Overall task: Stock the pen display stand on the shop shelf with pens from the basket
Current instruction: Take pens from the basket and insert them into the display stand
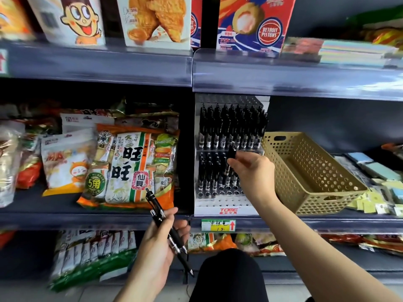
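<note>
A white tiered pen display stand (220, 207) sits on the middle shelf, its upper row packed with black pens (231, 127) and its lower row partly filled. My right hand (253, 171) pinches the top of one black pen (231, 152) in front of the lower row. Below the shelf edge, my left hand (159, 247) grips two or three black pens (168, 227), tips pointing down and right. The tan perforated basket (309, 177) stands right of the stand, tilted, with no pens visible inside.
Snack bags (130, 168) fill the shelf left of the stand. Small paper pads and cards (379, 192) lie right of the basket. A yellow price tag (218, 225) hangs on the shelf edge. Boxes line the upper shelf. My dark-clad knee (226, 277) is below.
</note>
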### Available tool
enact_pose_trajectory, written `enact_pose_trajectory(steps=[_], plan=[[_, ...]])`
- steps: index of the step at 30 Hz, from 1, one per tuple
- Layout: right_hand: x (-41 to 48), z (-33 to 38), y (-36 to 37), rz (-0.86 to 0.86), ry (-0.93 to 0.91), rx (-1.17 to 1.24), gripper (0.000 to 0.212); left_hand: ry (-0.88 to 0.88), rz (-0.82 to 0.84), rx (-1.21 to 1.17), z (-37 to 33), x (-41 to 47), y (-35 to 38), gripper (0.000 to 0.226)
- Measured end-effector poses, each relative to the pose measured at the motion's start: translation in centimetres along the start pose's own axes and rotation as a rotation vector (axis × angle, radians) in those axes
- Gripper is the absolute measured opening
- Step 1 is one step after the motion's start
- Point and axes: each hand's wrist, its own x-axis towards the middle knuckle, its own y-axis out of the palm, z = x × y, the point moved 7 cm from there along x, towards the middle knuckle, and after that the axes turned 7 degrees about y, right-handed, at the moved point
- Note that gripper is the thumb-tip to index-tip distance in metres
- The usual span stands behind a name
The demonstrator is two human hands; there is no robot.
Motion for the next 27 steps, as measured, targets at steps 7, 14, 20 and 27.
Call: enact_pose_trajectory(steps=[7, 14, 20, 27], plan=[[0.1, -0.6, 1.1, 0.027, 0.011, -0.124, 0.019, -0.02, -0.005, -0.016, 0.0, 0.2, -0.6, 0.021], [0.0, -2.1, 2.3, 0.081, 0.035, -0.3, 0.018, -0.059, 0.015, 0.014, 0.5, 0.5, -0.9, 0.02], [-0.2, -3.0, 2.5, 0.09, 0.085, -0.323, 0.015, -0.053, 0.082, 0.122, 0.5, 0.1, -0.7, 0.023], [-2.4, -1.4, 1.5, 0.008, 0.035, -0.142, 0.016, 0.032, 0.151, 0.215, -0.1, -0.4, 0.7, 0.024]])
